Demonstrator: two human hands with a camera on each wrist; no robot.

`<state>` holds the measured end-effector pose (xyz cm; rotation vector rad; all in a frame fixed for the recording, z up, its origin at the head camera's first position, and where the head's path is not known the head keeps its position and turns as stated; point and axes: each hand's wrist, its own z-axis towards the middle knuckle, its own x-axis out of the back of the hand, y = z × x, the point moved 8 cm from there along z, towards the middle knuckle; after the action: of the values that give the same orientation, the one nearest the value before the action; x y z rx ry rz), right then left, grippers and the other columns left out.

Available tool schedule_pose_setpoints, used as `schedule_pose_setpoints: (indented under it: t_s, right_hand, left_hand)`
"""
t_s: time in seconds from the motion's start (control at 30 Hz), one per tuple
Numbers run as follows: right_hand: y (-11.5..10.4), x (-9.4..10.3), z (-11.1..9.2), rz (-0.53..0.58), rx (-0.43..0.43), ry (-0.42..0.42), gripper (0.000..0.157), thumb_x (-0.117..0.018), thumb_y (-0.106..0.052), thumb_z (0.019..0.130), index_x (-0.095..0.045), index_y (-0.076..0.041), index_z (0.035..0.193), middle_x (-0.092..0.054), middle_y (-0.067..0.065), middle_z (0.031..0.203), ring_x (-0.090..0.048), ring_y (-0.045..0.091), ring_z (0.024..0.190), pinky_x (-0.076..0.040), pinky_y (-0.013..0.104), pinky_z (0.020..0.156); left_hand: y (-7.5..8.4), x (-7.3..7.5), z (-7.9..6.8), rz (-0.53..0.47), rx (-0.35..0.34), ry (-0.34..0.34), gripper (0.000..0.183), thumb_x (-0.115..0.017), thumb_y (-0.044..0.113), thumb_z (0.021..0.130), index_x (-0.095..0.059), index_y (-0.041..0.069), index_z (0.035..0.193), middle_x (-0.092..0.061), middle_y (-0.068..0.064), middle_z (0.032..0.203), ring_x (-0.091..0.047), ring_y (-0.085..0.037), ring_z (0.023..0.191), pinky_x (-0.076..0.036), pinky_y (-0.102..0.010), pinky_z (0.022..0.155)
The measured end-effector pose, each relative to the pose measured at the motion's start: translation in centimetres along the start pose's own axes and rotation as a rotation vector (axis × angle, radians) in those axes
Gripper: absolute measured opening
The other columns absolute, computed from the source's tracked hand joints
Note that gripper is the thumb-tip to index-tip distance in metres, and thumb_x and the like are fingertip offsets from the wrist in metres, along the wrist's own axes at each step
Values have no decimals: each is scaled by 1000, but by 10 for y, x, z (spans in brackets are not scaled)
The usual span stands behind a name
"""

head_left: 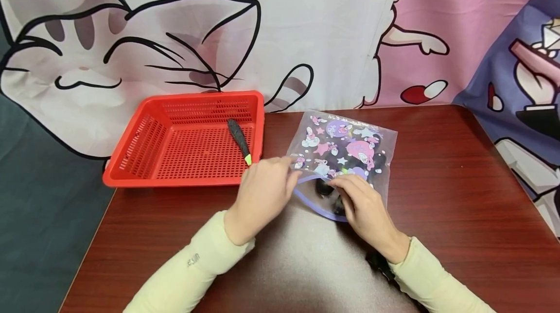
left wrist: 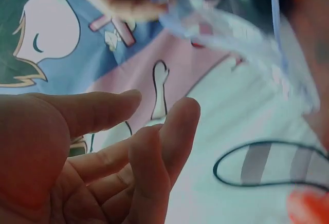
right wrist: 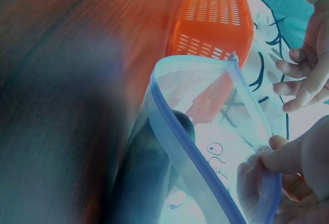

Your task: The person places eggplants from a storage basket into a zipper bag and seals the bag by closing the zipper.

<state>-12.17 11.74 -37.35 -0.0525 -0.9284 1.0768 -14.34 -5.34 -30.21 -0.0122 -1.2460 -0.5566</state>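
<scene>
A clear plastic zip bag [head_left: 345, 145] with pink and purple cartoon prints lies on the table, its purple-edged mouth gaping toward me. My right hand [head_left: 367, 211] pinches the rim of that mouth between thumb and fingers, as the right wrist view also shows. Inside the bag are dark items [head_left: 323, 187], one with a rounded black end [right wrist: 182, 121]; their kind is unclear through the plastic. Beside the mouth, on its left, is my left hand [head_left: 264, 194]. In the left wrist view its fingers [left wrist: 180, 126] are loosely bent, apart from the bag and holding nothing.
A red perforated basket [head_left: 183, 182] stands at the back left of the brown table [head_left: 459, 182]. In it, a black-handled tool [head_left: 237, 135] with a yellow-green tip leans toward the right wall. A printed cat curtain [head_left: 328, 26] hangs behind.
</scene>
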Motion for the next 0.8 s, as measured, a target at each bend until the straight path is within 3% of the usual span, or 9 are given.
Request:
schedule_pose_setpoints:
  t_s: [0.37,0.57,0.8]
  right_hand:
    - [2,0,0,-3,-15,-8,33,-59,16,86,-69,-1,112,-68,8,108,-63,23,98,-45,25,92]
    - [2,-1,0,0,-26,-16,33,-59,16,86,-69,-1,112,-68,8,108,-63,24,100,-45,27,92]
    - [-1,1,1,-5,13,12,37,-59,19,83,-69,-2,112,-68,6,108,-63,22,98,-46,26,90]
  left_hand:
    - [-50,35,32,77,101,-11,25,-72,26,94,-74,7,109,-74,-8,86,-66,-33,66,-50,-44,50]
    - [-83,36,52,135,105,-59,21,-67,17,94,-74,5,109,-75,-11,98,-70,-36,80,-55,-52,64]
    - [-119,30,74,181,93,-140,26,-69,12,92,-73,2,116,-73,-18,109,-70,-40,89,-56,-54,70]
